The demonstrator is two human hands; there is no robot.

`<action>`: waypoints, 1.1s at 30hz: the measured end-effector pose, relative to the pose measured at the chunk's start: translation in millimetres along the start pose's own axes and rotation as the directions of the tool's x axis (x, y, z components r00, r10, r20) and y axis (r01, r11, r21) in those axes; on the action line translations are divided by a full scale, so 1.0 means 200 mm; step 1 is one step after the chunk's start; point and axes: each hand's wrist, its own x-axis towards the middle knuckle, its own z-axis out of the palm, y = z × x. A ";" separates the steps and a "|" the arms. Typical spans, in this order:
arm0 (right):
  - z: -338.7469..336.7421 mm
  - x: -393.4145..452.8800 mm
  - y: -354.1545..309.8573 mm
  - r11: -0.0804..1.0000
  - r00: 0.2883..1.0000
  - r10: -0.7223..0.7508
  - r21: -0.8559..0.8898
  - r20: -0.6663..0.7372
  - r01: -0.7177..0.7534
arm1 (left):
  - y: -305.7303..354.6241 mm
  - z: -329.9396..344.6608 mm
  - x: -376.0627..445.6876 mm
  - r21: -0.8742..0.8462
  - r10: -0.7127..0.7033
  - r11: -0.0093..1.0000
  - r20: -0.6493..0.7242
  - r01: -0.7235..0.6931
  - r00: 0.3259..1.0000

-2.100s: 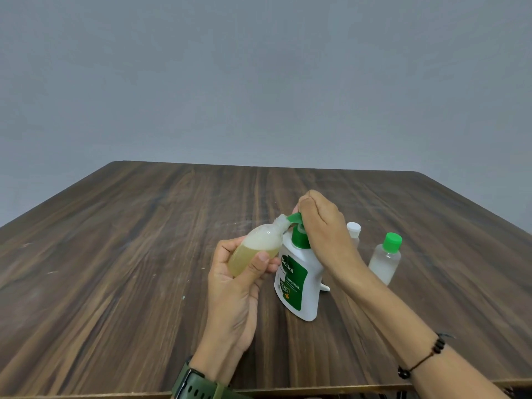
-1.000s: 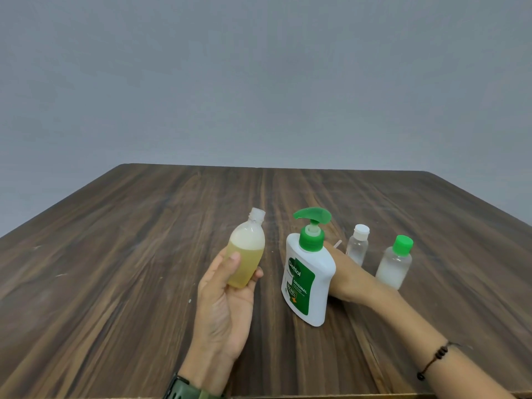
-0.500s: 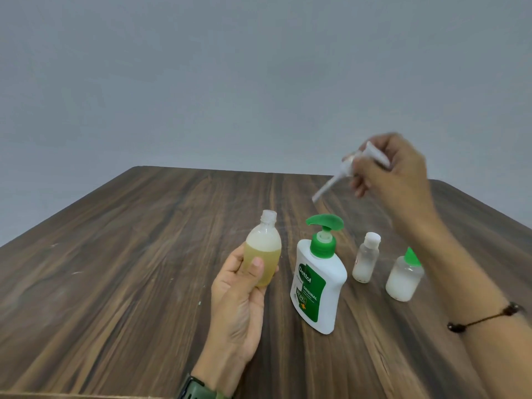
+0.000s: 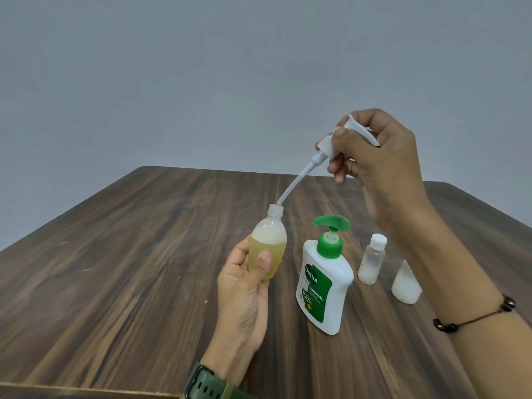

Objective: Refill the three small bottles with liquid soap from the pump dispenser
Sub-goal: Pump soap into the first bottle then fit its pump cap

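Note:
My left hand (image 4: 244,295) grips an uncapped small bottle (image 4: 269,244) upright above the table; it holds yellowish soap with foam on top. My right hand (image 4: 377,162) pinches a white spray-pump cap (image 4: 331,145) raised high, and the tip of its long dip tube (image 4: 290,188) sits at the bottle's open mouth. The white pump dispenser (image 4: 324,286) with green pump head stands just right of the held bottle. A small white-capped bottle (image 4: 371,260) stands further right. Another small bottle (image 4: 406,286) is partly hidden behind my right forearm.
Everything stands on a dark wooden table (image 4: 129,269) whose front edge runs along the bottom of the view. A plain grey wall (image 4: 201,82) rises behind it. A green watch is on my left wrist, a dark bead bracelet on my right.
My right hand left the dispenser pump, picked up the white spray cap from behind the dispenser, lifted it and brought its tube tip down to the held bottle's mouth.

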 end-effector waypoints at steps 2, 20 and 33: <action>0.01 -0.01 0.02 1.000 1.000 0.014 -0.015 0.023 -0.014 | 0.00 0.01 0.00 0.005 0.005 1.000 0.007 -0.005 1.000; 0.04 -0.09 0.11 0.968 0.913 0.248 -0.035 0.325 -0.250 | 0.02 0.13 -0.01 0.106 0.021 0.993 0.218 -0.045 0.976; -0.01 -0.09 0.05 0.953 0.900 0.267 -0.233 0.344 -0.194 | 0.06 0.17 -0.02 0.115 0.042 0.991 0.225 -0.069 0.973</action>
